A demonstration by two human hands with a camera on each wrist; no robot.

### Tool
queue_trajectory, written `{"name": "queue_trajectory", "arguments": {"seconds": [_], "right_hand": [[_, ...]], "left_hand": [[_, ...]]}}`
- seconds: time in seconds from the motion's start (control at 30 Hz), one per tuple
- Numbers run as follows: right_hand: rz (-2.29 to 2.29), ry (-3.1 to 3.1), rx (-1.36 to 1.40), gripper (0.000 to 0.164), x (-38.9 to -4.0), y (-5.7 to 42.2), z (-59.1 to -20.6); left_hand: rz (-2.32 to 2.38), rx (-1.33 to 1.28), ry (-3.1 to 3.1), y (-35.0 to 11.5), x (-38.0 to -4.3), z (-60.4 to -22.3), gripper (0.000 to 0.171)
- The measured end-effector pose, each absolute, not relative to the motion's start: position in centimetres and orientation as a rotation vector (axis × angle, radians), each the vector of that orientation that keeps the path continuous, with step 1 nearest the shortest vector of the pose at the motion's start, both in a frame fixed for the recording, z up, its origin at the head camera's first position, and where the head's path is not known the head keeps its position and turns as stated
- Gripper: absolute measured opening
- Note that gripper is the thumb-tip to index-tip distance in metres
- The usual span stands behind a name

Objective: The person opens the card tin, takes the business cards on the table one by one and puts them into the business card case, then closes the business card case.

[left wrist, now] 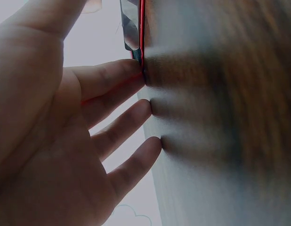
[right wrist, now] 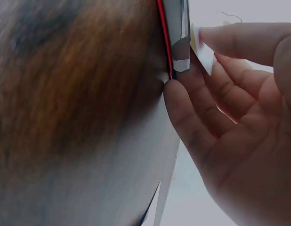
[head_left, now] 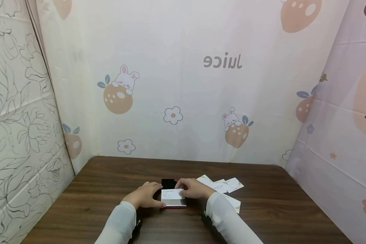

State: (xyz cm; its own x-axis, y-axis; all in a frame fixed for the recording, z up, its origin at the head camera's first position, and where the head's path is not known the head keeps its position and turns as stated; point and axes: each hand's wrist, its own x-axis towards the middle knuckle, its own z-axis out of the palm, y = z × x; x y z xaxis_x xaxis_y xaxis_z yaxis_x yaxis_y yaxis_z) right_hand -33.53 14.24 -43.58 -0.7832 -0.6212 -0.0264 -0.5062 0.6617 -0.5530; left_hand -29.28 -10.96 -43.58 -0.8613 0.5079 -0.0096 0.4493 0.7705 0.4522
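The right hand (head_left: 196, 188) pinches a white, grey-printed business card (head_left: 171, 194) over a red-edged, black-and-silver card case (head_left: 176, 203); the left hand (head_left: 144, 196), spread wide, touches the case.

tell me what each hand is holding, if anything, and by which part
The right hand pinches a white card by its right edge, as the head view shows; the left hand touches the case at its left side.

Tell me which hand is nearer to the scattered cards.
Right. The right hand is beside the scattered cards; the left hand is farther, at the left side of the case.
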Motion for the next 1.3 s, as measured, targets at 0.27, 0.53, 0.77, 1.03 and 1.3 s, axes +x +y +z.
{"name": "queue_trajectory", "arguments": {"seconds": [0.27, 0.53, 0.77, 1.03, 1.3], "right_hand": [[-0.757, 2.632, -0.897, 0.013, -33.09, 14.33, -43.41], [-0.766, 2.66, -0.895, 0.009, -33.24, 14.23, -43.85], [-0.754, 2.643, -0.949, 0.02, -33.36, 14.17, -43.91], [-0.732, 2.643, -0.947, 0.023, -33.24, 14.13, -43.59], [-0.698, 2.657, -0.992, 0.027, -33.04, 14.35, -43.4]], "left_hand": [[0.674, 0.767, 2.83, -11.02, -29.2, -43.6, 0.076], [0.674, 0.761, 2.823, -10.97, -29.15, -43.44, 0.077], [0.673, 0.772, 2.825, -11.02, -29.28, -43.52, 0.076], [0.675, 0.77, 2.819, -11.02, -29.32, -43.5, 0.076], [0.682, 0.762, 2.812, -11.07, -29.26, -43.37, 0.076]]}}
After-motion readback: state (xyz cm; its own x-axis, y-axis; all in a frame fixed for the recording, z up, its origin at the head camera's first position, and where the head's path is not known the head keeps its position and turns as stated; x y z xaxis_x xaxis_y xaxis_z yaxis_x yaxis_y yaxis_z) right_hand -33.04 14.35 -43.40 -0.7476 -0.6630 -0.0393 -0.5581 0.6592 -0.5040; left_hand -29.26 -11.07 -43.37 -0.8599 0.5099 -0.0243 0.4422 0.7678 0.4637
